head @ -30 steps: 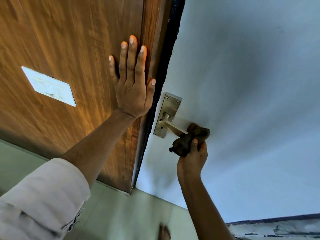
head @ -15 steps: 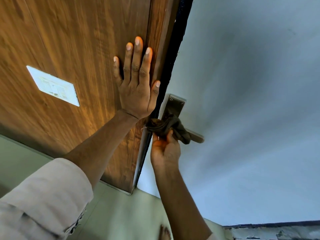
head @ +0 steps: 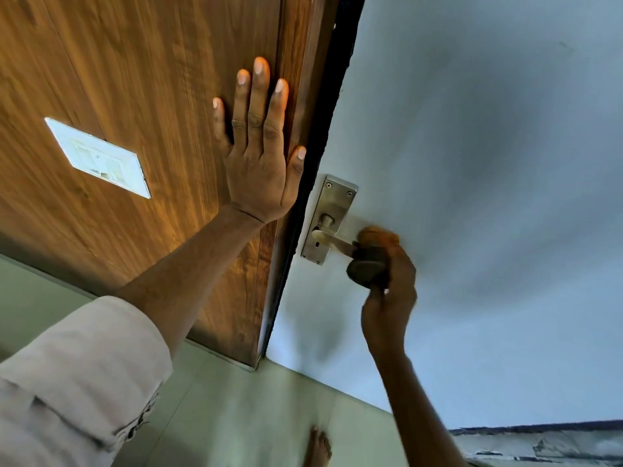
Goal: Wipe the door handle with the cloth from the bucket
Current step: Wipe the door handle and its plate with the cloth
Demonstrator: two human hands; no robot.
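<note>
At lever's outer end, right hand (head: 387,305) gripping cloth (head: 369,267), left hand (head: 259,163) flat, fingers spread.

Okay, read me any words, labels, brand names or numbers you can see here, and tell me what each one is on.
None can be read.
Switch plate on the wood panel: faint marks, too blurred to read.
Handle backplate: screws and a keyhole only, no lettering.
Cloth in the right hand: no label visible.

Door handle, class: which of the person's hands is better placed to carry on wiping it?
Right. The right hand holds the cloth on the door handle; the left hand lies flat on the wooden panel.
</note>
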